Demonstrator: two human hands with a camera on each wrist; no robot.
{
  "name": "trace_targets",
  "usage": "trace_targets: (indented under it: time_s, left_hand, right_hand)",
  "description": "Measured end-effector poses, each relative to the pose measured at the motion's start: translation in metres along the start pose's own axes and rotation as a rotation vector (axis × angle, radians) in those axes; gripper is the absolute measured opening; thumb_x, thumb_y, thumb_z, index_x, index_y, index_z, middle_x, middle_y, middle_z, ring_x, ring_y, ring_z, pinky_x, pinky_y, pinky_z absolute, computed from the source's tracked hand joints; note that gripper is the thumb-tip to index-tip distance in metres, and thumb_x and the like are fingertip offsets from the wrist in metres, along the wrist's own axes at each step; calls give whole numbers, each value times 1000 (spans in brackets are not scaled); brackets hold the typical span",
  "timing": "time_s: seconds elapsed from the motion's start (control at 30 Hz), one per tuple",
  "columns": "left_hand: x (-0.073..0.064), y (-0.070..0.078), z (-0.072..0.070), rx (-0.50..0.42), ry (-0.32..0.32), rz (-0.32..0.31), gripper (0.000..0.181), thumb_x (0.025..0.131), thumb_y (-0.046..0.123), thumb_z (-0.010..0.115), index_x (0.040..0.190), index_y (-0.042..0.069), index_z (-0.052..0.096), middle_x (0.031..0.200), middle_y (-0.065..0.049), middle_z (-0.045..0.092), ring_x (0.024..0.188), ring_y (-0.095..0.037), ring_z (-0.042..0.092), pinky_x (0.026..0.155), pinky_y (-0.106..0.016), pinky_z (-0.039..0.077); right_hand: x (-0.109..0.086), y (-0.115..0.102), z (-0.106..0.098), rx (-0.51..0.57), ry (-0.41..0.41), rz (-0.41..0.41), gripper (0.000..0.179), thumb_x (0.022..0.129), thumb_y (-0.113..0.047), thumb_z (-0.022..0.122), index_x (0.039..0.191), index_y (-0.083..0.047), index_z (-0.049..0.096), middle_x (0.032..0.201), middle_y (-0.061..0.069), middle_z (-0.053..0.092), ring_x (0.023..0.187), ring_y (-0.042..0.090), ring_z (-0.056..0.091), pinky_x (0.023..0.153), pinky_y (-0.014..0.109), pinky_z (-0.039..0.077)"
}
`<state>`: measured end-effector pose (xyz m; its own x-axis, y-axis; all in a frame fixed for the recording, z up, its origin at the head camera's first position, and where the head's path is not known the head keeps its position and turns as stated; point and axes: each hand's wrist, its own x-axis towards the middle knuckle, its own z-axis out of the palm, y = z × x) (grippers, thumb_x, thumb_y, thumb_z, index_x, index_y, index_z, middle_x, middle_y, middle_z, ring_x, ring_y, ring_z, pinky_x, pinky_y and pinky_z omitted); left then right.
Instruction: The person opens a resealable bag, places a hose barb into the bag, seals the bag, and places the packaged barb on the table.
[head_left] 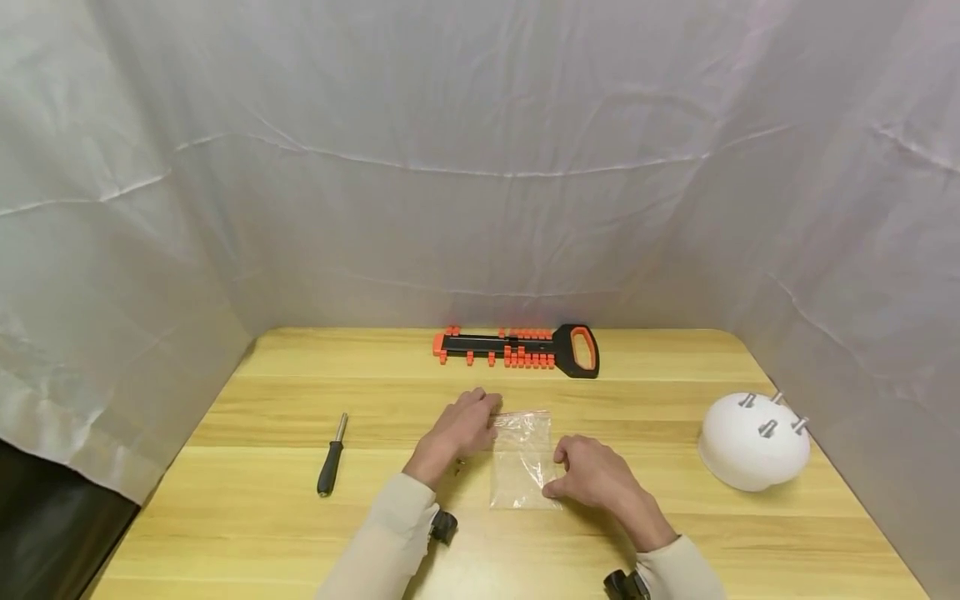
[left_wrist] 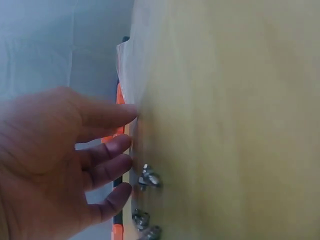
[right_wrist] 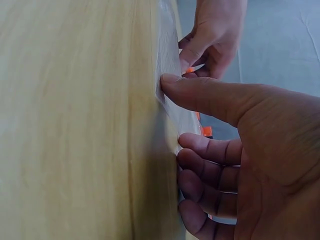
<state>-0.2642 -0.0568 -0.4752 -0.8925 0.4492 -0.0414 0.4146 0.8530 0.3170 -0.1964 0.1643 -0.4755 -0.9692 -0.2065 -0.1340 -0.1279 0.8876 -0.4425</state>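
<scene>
1. Between the left hand [head_left: 467,423] and the right hand [head_left: 595,472], here is the clear plastic bag [head_left: 522,460], spread on the wooden table [head_left: 247,517], its reddish top edge on the side away from the person.
2. Left hand at the bag's far left corner: fingers loosely bent, spread a little, thumb apart from the lower fingertips. No firm hold shows; whether the tips press the film, one cannot tell.
3. Over to the right hand, at the bag's near right edge: half open, thumb tip on the film, the other fingers bent, with a clear gap to the thumb. No pinch there.
4. Watch the small metal parts [head_left: 459,467], lying just on the near side of the left hand! That wrist would do well to pass above them rather than sweep across.
5. The film looks thin and slippery, so light, flat fingertip pressure from the right hand should steady it, while the left thumb and forefinger work at the top edge without creasing it.
6. Well off to the left hand's left, the black-handled screwdriver [head_left: 332,458]; beyond both hands, the black-and-orange rack [head_left: 517,346]. Neither crowds the work.
</scene>
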Motion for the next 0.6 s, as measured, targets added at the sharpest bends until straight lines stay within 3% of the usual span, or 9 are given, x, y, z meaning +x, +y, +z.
trace_targets:
  time_s: [0.13,0.6]
  left_hand:
    - [4,2,-1,-24,-33,-17,35,92,20,59,127,16,61,118,-3,55,109,-20,49,90,-39,45]
    - [9,3,4,-88,-20,-36,12,97,21,54,100,17,65,101,3,53,99,-17,48,87,-39,43]
  right_hand:
    - [1,0,-1,6,-5,-1,44,62,-37,89,91,-14,65,87,-3,64,74,12,54,64,32,46]
    - [2,1,-1,16,-7,1,44,63,-38,89,92,-14,66,86,-6,63,74,11,54,64,30,45]
